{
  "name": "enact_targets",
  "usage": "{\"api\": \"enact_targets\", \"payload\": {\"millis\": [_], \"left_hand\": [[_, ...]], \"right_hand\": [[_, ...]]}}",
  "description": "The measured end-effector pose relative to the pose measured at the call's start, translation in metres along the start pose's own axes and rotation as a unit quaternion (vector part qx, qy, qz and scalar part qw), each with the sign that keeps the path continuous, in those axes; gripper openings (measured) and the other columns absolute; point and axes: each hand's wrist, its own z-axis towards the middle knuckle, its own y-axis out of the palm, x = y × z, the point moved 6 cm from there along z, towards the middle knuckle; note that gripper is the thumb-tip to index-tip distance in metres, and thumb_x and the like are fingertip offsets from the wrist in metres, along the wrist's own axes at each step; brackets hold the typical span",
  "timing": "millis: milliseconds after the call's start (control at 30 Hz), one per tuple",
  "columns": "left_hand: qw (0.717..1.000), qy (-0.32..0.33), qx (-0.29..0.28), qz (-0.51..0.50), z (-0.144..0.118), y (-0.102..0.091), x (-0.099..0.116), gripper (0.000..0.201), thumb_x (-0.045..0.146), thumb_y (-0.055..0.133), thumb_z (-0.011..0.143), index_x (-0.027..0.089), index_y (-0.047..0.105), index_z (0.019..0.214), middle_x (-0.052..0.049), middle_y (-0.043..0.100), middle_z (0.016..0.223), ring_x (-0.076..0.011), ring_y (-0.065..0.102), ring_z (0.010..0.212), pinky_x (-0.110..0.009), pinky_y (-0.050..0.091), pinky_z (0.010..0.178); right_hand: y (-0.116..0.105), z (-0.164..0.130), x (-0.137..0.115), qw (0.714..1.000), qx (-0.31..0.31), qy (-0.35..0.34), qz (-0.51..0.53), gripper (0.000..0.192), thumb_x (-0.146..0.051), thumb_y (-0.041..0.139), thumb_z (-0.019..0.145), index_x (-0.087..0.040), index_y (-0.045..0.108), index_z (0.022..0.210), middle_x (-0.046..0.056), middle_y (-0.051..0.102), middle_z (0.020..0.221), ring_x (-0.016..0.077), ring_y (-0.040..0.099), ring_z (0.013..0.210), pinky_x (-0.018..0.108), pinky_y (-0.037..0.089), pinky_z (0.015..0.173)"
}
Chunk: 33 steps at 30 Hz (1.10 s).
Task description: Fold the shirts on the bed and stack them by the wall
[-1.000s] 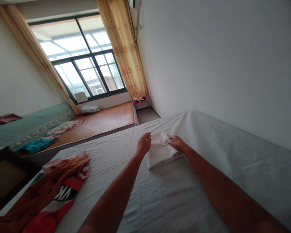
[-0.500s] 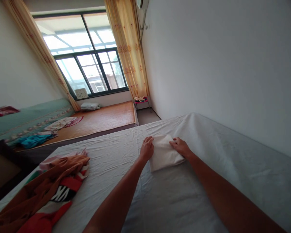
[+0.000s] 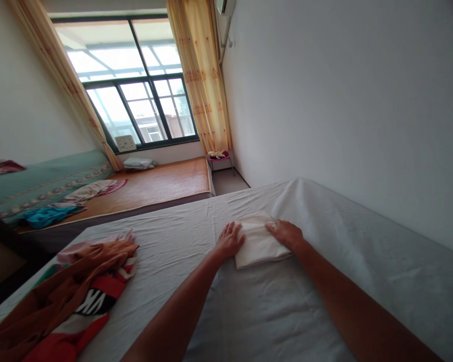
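A folded white cloth [image 3: 257,241] lies flat on the bed's pale grey sheet [image 3: 272,306], near the wall side. My left hand [image 3: 229,240] rests palm down at the cloth's left edge, fingers spread and touching it. On the cloth's right edge my right hand [image 3: 287,233] presses down with flat fingers. Neither hand grips the cloth. Both forearms reach in from the bottom of the view.
A heap of brown, red and striped clothes [image 3: 66,296] lies at the bed's left. The white wall [image 3: 343,100] runs along the bed's right side. Beyond are a second bed with a bamboo mat [image 3: 162,183], a small stool [image 3: 219,157] and a window [image 3: 136,95].
My left hand has dropped from a raised pinch above the cloth to lie flat at its left edge. The right hand has flattened on the right edge. The cloth now lies smooth.
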Motion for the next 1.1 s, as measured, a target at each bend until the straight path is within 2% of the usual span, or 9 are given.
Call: {"api": "enact_targets", "payload": {"millis": [133, 267, 400, 533, 733, 867, 967, 1033, 1100], "left_hand": [[0.998, 0.046, -0.045, -0.022, -0.044, -0.004, 0.001, 0.070, 0.059, 0.032, 0.090, 0.025, 0.017, 0.149, -0.008, 0.008, 0.157, -0.0266, 0.011, 0.143, -0.043, 0.015, 0.115], [0.996, 0.064, -0.050, -0.025, -0.079, -0.006, 0.004, 0.063, 0.058, 0.033, 0.091, 0.034, 0.021, 0.148, -0.002, 0.007, 0.157, -0.0261, 0.012, 0.143, -0.044, 0.016, 0.115], [0.998, 0.055, -0.015, -0.009, -0.085, -0.008, 0.005, 0.058, 0.055, 0.032, 0.092, 0.035, 0.026, 0.146, -0.001, 0.011, 0.157, -0.0250, 0.014, 0.143, -0.044, 0.016, 0.115], [0.998, 0.060, 0.007, -0.002, -0.076, -0.009, 0.000, 0.060, 0.054, 0.031, 0.093, 0.029, 0.025, 0.147, -0.005, 0.016, 0.156, -0.0243, 0.016, 0.142, -0.041, 0.016, 0.115], [0.997, 0.068, 0.021, -0.024, -0.069, -0.016, -0.013, 0.060, 0.047, 0.029, 0.095, 0.013, 0.031, 0.145, -0.014, 0.026, 0.152, -0.0218, 0.024, 0.140, -0.035, 0.021, 0.114], [0.997, 0.079, 0.021, -0.013, -0.079, -0.029, -0.026, 0.056, 0.047, 0.032, 0.094, 0.019, 0.037, 0.142, -0.011, 0.026, 0.152, -0.0225, 0.026, 0.140, -0.037, 0.023, 0.114], [0.998, 0.036, 0.030, 0.031, -0.084, -0.045, -0.050, 0.053, 0.046, 0.030, 0.095, 0.021, 0.040, 0.140, -0.010, 0.025, 0.153, -0.0242, 0.024, 0.140, -0.041, 0.022, 0.113], [0.997, -0.017, 0.033, 0.061, -0.085, -0.056, -0.074, 0.052, 0.044, 0.029, 0.095, 0.022, 0.041, 0.140, -0.009, 0.025, 0.153, -0.0249, 0.023, 0.140, -0.042, 0.022, 0.113], [0.993, -0.082, 0.019, 0.084, -0.086, -0.060, -0.104, 0.054, 0.046, 0.028, 0.095, 0.020, 0.039, 0.141, -0.009, 0.024, 0.154, -0.0265, 0.022, 0.141, -0.043, 0.022, 0.112]], "right_hand": [[0.000, 0.000, 0.001, 0.999, -0.002, -0.024, 0.041, 0.060, -0.069, 0.043, 0.079, -0.016, 0.066, 0.097, 0.017, 0.069, 0.103, 0.0309, 0.063, 0.099, 0.037, 0.046, 0.077], [0.003, -0.001, -0.002, 0.977, -0.034, -0.066, 0.201, 0.038, -0.053, 0.062, 0.073, -0.019, 0.067, 0.090, 0.008, 0.072, 0.092, 0.0251, 0.065, 0.090, 0.029, 0.047, 0.071], [0.013, -0.004, -0.011, 0.924, -0.038, -0.043, 0.378, 0.039, -0.045, 0.062, 0.074, -0.016, 0.062, 0.100, 0.008, 0.071, 0.094, 0.0231, 0.066, 0.086, 0.027, 0.050, 0.066], [0.019, -0.006, -0.018, 0.903, -0.025, 0.000, 0.428, 0.044, -0.042, 0.065, 0.071, -0.014, 0.057, 0.104, 0.010, 0.070, 0.097, 0.0225, 0.066, 0.086, 0.029, 0.053, 0.068], [-0.055, 0.014, 0.020, 0.865, 0.032, -0.081, 0.494, 0.049, -0.038, 0.068, 0.072, -0.017, 0.052, 0.113, 0.011, 0.068, 0.105, 0.0207, 0.066, 0.086, 0.032, 0.054, 0.074], [-0.102, 0.035, 0.101, 0.905, 0.046, -0.057, 0.419, 0.054, -0.041, 0.068, 0.071, -0.015, 0.052, 0.116, 0.016, 0.066, 0.112, 0.0240, 0.066, 0.092, 0.036, 0.053, 0.077], [-0.118, 0.045, 0.154, 0.972, 0.124, 0.035, 0.197, 0.072, -0.047, 0.069, 0.069, -0.009, 0.048, 0.127, 0.024, 0.060, 0.120, 0.0324, 0.061, 0.103, 0.045, 0.050, 0.084], [-0.114, 0.044, 0.157, 0.984, 0.170, 0.036, 0.041, 0.075, -0.054, 0.060, 0.075, -0.014, 0.041, 0.136, 0.022, 0.052, 0.133, 0.0357, 0.051, 0.118, 0.052, 0.043, 0.093], [-0.088, 0.042, 0.137, 0.988, 0.142, -0.023, -0.054, 0.064, -0.056, 0.040, 0.086, -0.022, 0.038, 0.140, 0.013, 0.043, 0.143, 0.0313, 0.040, 0.130, 0.052, 0.034, 0.103]]}}
